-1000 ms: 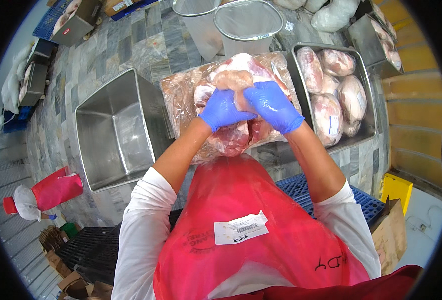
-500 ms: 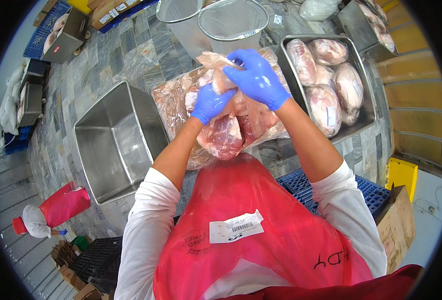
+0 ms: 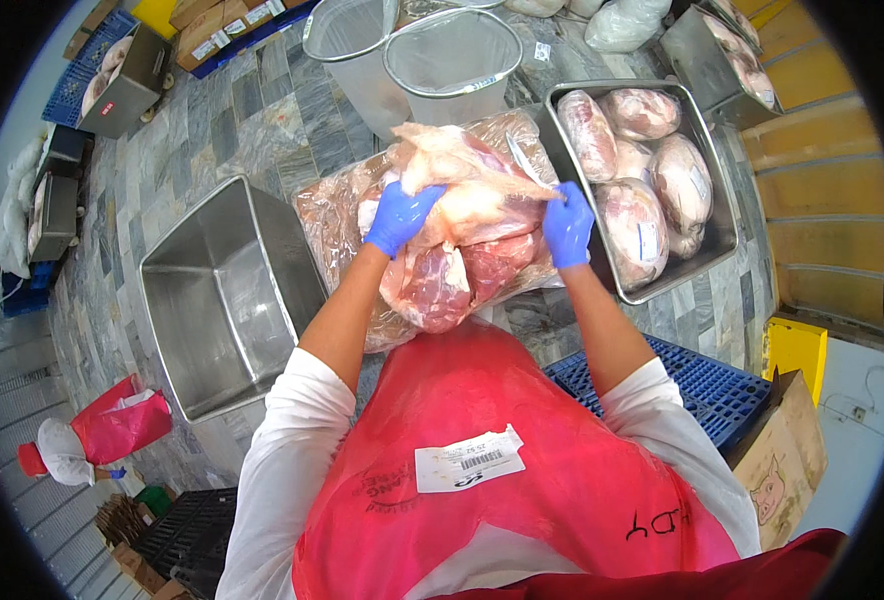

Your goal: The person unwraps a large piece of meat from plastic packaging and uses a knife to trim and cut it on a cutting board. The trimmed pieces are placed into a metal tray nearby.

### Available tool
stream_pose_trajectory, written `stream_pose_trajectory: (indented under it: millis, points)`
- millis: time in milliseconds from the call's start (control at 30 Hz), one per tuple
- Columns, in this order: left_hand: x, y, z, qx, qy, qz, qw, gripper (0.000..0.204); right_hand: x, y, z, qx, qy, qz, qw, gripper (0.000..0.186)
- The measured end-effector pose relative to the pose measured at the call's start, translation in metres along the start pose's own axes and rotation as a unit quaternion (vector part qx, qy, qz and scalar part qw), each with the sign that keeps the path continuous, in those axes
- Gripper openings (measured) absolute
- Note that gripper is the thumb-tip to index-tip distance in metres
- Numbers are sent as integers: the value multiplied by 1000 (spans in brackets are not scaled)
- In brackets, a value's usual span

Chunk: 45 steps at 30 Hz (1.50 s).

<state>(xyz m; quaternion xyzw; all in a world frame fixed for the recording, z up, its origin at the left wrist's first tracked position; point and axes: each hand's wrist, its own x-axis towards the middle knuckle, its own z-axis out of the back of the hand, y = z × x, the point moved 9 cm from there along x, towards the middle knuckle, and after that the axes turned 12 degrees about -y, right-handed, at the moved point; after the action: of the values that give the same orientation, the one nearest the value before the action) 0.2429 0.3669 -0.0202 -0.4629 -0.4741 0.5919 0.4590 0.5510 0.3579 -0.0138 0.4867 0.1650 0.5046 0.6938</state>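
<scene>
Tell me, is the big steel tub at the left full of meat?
No, the steel tub shows only its bare inside, while the meat is in both hands.

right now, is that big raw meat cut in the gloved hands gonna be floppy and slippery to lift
Probably floppy: the raw meat cut sags below the left hand and right hand. Likely slippery, since its surface looks wet and fatty. It seems heavy for its size, as both hands grip it.
</scene>
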Motion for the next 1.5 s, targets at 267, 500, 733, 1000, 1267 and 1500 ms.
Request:
stream_pose_trajectory:
  millis: [267, 500, 733, 1000, 1267, 1500]
  points:
    - [-7, 6, 12, -56, -7, 18, 998, 42, 87, 47, -55, 176, 55, -8, 983, 16]
    - [-12, 0, 25, -112, 34, 102, 988, 42, 53, 97, -35, 194, 166, -88, 963, 17]
    - [-32, -5, 18, -106, 66, 88, 988, 42, 81, 72, -27, 104, 138, -17, 985, 20]
    - [-69, -2, 36, 0, 39, 35, 999, 43, 118, 14, -42, 9, -4, -30, 1000, 26]
    - [-125, -15, 36, 74, 72, -29, 994, 45, 99, -16, -64, 273, 112, -379, 877, 37]
    - [-148, -58, 16, 250, 112, -209, 939, 54, 79, 14, -38, 391, 55, -426, 814, 32]
